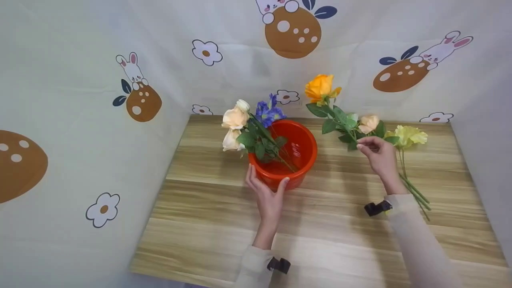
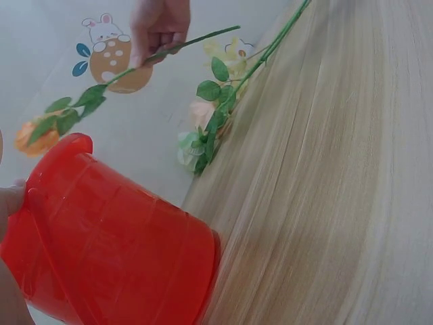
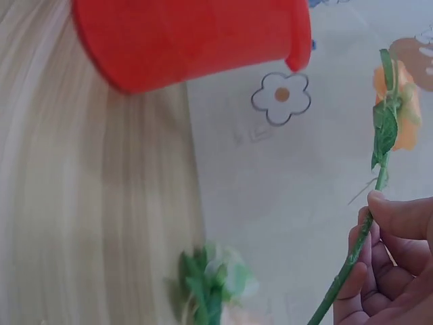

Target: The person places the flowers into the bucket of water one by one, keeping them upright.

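Note:
An orange rose [image 1: 320,89] with green leaves is pinched by its stem in my right hand [image 1: 382,158], raised above the table. In the right wrist view the thumb and fingers hold the stem [image 3: 345,272]. My left hand [image 1: 266,196] holds the near side of a red bucket [image 1: 310,148], with fingers and thumb spread round its wall and rim. Inside the bucket lean cream-peach roses [image 1: 235,118] and a blue-purple flower [image 1: 269,114], their heads over the left and back rim.
Pale pink rose [image 1: 369,124], pale green rose [image 2: 191,150] and yellow flower [image 1: 409,136] lie at the back right, under and beside the right hand, with stems [image 1: 418,196] pointing forward. A printed curtain [image 1: 240,76] borders the wooden table [image 1: 192,224].

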A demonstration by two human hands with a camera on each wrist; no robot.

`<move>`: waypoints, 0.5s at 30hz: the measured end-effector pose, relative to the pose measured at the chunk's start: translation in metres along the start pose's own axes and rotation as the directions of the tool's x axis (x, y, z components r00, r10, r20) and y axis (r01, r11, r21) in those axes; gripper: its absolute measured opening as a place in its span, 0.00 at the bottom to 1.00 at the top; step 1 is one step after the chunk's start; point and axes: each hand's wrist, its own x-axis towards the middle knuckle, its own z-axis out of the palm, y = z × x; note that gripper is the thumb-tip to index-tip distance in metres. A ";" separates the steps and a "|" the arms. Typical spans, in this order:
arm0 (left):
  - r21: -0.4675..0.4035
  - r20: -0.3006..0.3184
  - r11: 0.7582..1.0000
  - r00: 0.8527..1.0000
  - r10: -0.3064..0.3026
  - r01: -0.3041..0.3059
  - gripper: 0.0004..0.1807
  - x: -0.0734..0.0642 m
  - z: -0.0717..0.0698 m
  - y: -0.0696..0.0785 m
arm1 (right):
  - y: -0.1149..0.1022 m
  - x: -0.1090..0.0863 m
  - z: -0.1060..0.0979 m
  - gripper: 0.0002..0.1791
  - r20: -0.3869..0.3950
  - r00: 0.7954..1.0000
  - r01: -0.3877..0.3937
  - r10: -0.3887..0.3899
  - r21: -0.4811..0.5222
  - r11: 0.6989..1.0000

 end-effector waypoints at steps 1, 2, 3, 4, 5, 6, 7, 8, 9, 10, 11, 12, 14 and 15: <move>0.002 -0.002 1.000 1.000 0.004 -0.004 0.55 0.000 0.000 0.000 | -0.007 0.000 0.002 0.11 0.000 1.000 0.006 -0.006 0.008 1.000; 0.005 -0.004 1.000 1.000 0.008 -0.008 0.55 0.000 0.000 0.000 | -0.017 -0.001 0.004 0.11 0.001 1.000 0.016 -0.016 0.013 1.000; 0.009 -0.005 1.000 1.000 0.010 -0.010 0.55 0.000 0.000 0.000 | -0.028 -0.003 0.005 0.11 0.005 0.999 0.033 -0.033 0.016 0.999; 0.010 -0.006 1.000 1.000 0.010 -0.010 0.55 0.000 0.000 0.000 | -0.037 -0.003 0.007 0.10 0.007 0.999 0.042 -0.042 0.025 0.999; 0.010 -0.008 1.000 1.000 0.011 -0.011 0.55 0.001 0.000 -0.001 | -0.043 -0.002 0.010 0.10 0.013 0.999 0.050 -0.050 0.029 0.998; 0.010 -0.009 1.000 1.000 0.011 -0.011 0.55 0.001 0.000 -0.001 | -0.048 -0.001 0.013 0.10 0.016 0.998 0.057 -0.057 0.025 0.998; 0.009 -0.009 1.000 1.000 0.012 -0.012 0.55 0.000 0.000 0.000 | -0.053 0.000 0.016 0.10 0.017 0.998 0.066 -0.067 0.030 0.997; 0.010 -0.009 1.000 1.000 0.012 -0.012 0.55 0.000 0.000 -0.001 | -0.056 0.002 0.019 0.10 0.020 0.997 0.079 -0.080 0.037 0.996; 0.011 -0.008 1.000 1.000 0.011 -0.011 0.55 0.000 0.000 -0.001 | -0.056 0.006 0.024 0.10 0.024 0.995 0.091 -0.092 0.045 0.995; 0.012 -0.009 1.000 1.000 0.010 -0.010 0.55 0.000 0.000 0.000 | -0.055 0.010 0.028 0.10 0.031 0.995 0.097 -0.098 0.048 0.994; 0.013 -0.009 1.000 1.000 0.011 -0.011 0.55 0.000 0.000 0.000 | -0.057 0.012 0.032 0.10 0.038 0.993 0.106 -0.107 0.047 0.993; 0.016 -0.008 1.000 1.000 0.010 -0.010 0.55 0.000 0.000 0.000 | -0.062 0.013 0.035 0.10 0.043 0.992 0.118 -0.119 0.043 0.992; 0.018 -0.009 1.000 1.000 0.010 -0.010 0.55 0.001 -0.001 0.001 | -0.072 0.016 0.043 0.09 0.057 0.988 0.139 -0.141 0.042 0.989; 0.019 -0.011 1.000 1.000 0.009 -0.009 0.55 0.001 -0.001 0.001 | -0.077 0.017 0.047 0.09 0.063 0.986 0.151 -0.153 0.039 0.988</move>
